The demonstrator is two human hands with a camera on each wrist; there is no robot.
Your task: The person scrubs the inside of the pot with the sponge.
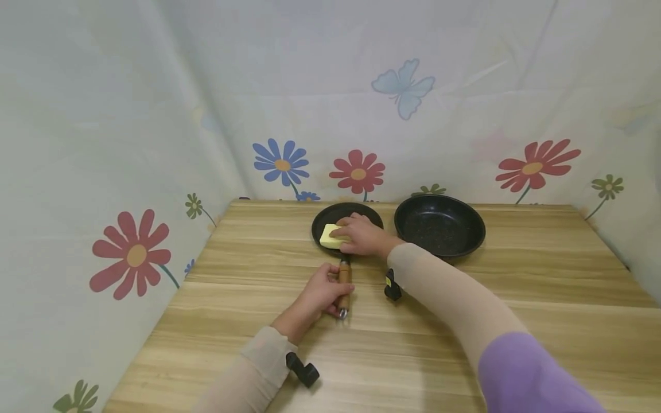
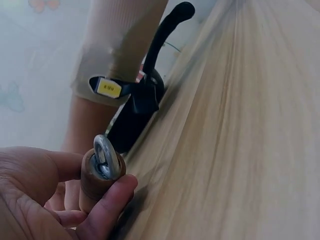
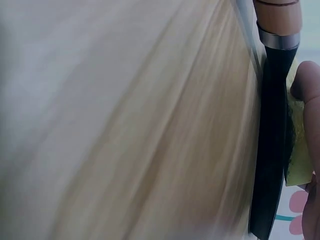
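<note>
My left hand [image 1: 321, 289] grips the wooden handle [image 1: 345, 276] of a small black frying pan [image 1: 330, 213], thumb and fingers around it. In the left wrist view, a metal ring [image 2: 107, 156] shows at the handle's end, beside the thumb. My right hand [image 1: 363, 234] holds a yellow sponge [image 1: 330, 236] down inside this pan, toward its left front side. From the right wrist view, the sponge [image 3: 299, 150] sits against the pan [image 3: 270, 150] past its rim, with fingers over it. The sponge's right part is hidden under the fingers.
A larger black frying pan [image 1: 439, 226] stands to the right, partly behind my right forearm; its handle [image 2: 167, 35] shows in the left wrist view. Both pans are near the back of the wooden table [image 1: 248, 287]. A flower-printed curtain [image 1: 320, 103] hangs behind and at the sides.
</note>
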